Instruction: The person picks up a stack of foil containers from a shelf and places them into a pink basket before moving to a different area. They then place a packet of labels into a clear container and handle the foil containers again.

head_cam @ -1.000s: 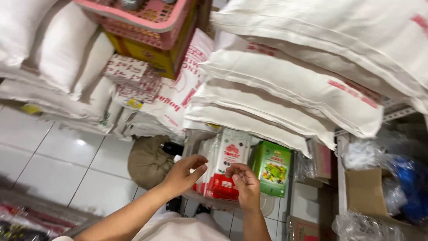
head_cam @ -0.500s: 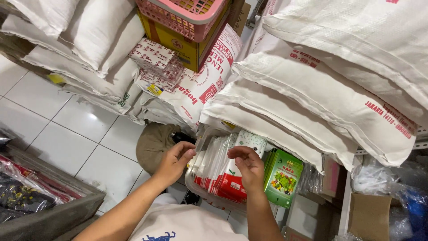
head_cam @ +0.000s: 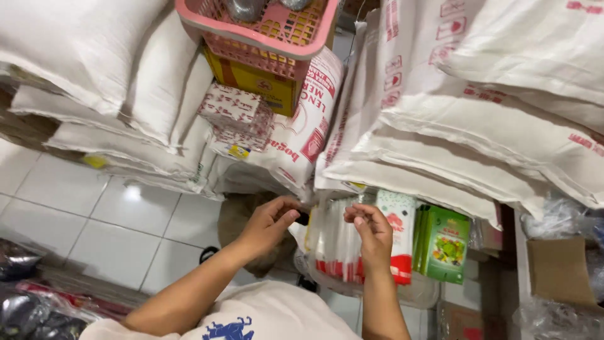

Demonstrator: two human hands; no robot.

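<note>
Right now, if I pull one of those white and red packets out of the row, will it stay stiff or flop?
The white and red packets look thin and flat, so one would probably bend. They stand packed on edge, so neighbours may lean. The right hand is already at their tops.

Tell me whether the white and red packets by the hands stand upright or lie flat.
Upright. The white and red packets stand on edge in a row, red bottoms down, the right hand at their tops, beside green packets.

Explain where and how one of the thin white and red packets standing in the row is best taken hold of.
Probably by its top edge, pinched from above. The packets stand upright, pressed flat side to side, so only the top edges are free. The right hand is already at those edges, the left hand beside them. The green pack blocks the right side.
</note>
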